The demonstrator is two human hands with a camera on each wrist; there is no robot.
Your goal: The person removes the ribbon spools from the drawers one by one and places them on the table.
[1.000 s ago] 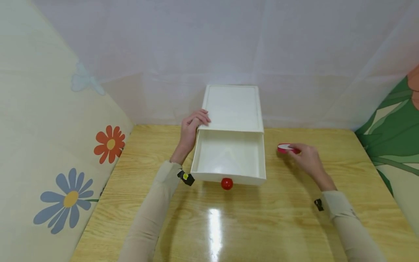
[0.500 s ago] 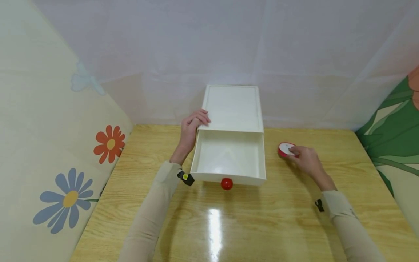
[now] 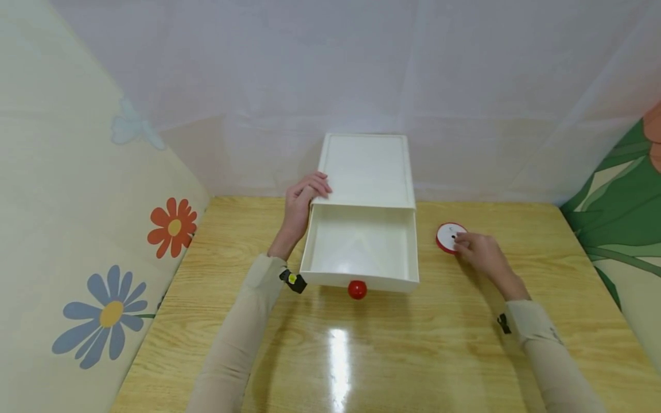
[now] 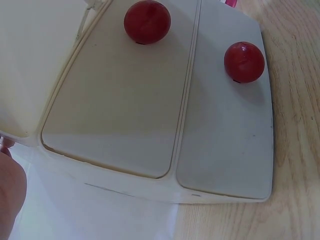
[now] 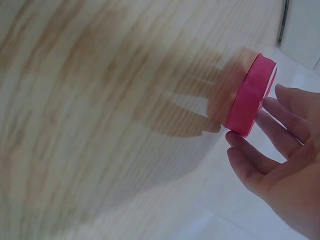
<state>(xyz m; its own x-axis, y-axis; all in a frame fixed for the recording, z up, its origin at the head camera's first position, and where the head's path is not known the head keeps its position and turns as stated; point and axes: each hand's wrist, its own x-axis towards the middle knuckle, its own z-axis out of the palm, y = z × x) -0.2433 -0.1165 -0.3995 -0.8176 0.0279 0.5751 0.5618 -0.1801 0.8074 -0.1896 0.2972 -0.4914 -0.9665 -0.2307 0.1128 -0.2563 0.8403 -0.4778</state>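
A white drawer cabinet (image 3: pixel 366 169) stands against the back, its top drawer (image 3: pixel 361 235) pulled out, with a red round knob (image 3: pixel 357 289) on the front. My left hand (image 3: pixel 304 201) holds the cabinet's left side, fingers over the top edge. In the left wrist view, two shut drawer fronts (image 4: pixel 120 100) carry red knobs (image 4: pixel 244 62). Right of the cabinet, a red ribbon roll (image 3: pixel 446 237) lies with its white, holed face up. My right hand (image 3: pixel 482 252) rests its fingertips on that face. In the right wrist view, loosely bent fingers (image 5: pixel 280 132) touch the roll (image 5: pixel 250 97) without wrapping round it.
The wooden table (image 3: pixel 403 355) spreads in front and to both sides. A pale cloth wall (image 3: pixel 248 86) rises right behind the cabinet. Flower-printed walls (image 3: pixel 62 229) flank the left and right.
The ribbon roll has tipped from tilted to lying flat, white face up, shifting slightly toward the person. My right fingers have eased off its rim. My left hand stays put.
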